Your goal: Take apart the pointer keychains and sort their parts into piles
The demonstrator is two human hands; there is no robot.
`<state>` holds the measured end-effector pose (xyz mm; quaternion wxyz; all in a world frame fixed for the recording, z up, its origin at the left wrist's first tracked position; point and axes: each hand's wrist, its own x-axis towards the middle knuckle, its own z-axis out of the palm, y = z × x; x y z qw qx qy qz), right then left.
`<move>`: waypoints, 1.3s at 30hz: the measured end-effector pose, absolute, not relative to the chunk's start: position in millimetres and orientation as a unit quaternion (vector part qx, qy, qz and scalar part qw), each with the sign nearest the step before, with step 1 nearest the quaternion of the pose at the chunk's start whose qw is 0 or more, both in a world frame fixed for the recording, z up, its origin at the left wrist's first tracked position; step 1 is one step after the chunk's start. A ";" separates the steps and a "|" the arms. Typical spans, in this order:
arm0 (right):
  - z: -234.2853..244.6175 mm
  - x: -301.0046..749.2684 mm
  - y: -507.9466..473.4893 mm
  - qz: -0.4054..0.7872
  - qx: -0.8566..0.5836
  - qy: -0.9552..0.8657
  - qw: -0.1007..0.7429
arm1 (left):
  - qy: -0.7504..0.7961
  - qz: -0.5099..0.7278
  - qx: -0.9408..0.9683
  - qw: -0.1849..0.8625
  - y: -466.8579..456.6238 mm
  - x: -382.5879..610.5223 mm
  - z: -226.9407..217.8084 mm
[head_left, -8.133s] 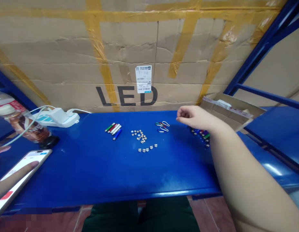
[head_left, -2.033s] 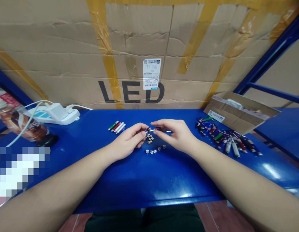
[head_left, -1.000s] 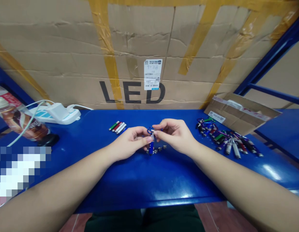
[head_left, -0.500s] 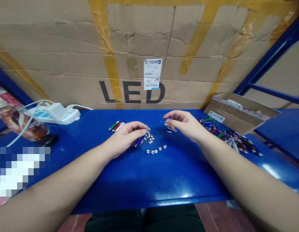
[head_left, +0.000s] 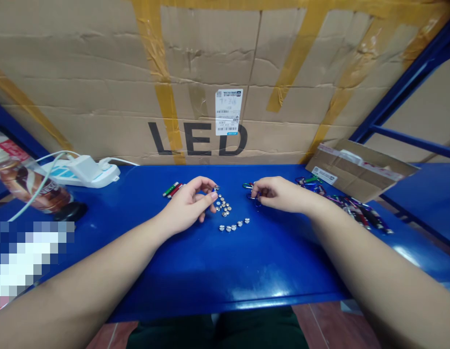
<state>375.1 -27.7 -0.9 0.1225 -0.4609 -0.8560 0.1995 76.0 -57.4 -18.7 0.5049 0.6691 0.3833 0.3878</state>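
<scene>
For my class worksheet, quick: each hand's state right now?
Left hand: closed on a small flashlight, mostly hidden.
Right hand: curled at the clips; grip cannot be told.

Silver-ended component [head_left: 216, 187]: pinched between thumb and fingers of the left hand [head_left: 188, 206], metal end protruding at the fingertips, a trace of blue beside it; the remainder is concealed. Carabiners [head_left: 247, 185]: green and blue loops, grouped on the tabletop [head_left: 196, 271], partly covered by the right hand [head_left: 274, 194]; fingertips at the blue loops.
</scene>
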 end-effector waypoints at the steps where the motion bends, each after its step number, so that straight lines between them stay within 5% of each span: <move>1: -0.6 373.9 -28.1 0.184 -0.444 -0.869 0.119 | 0.383 0.387 0.668 0.507 -57.3 76.2 -19.0; 18: 3.7 366.8 -34.3 0.105 -0.408 -0.906 0.042 | 0.384 0.356 0.678 0.516 -63.6 78.7 -9.8; 27: -4.1 361.0 -25.7 0.024 -0.570 -0.821 0.012 | 0.392 0.338 0.689 0.507 -63.7 79.9 -7.8; 30: -0.7 357.6 -31.1 0.019 -0.593 -0.803 0.062 | 0.406 0.323 0.701 0.489 -63.2 79.4 -10.5; 34: 2.6 338.0 -47.2 0.234 -0.500 -0.789 0.271 | 0.413 0.331 0.752 0.393 -62.5 78.6 -14.4; 39: -2.4 305.9 -62.9 0.530 -0.426 -0.678 0.279 | 0.366 0.349 0.832 0.229 -63.6 78.0 -10.4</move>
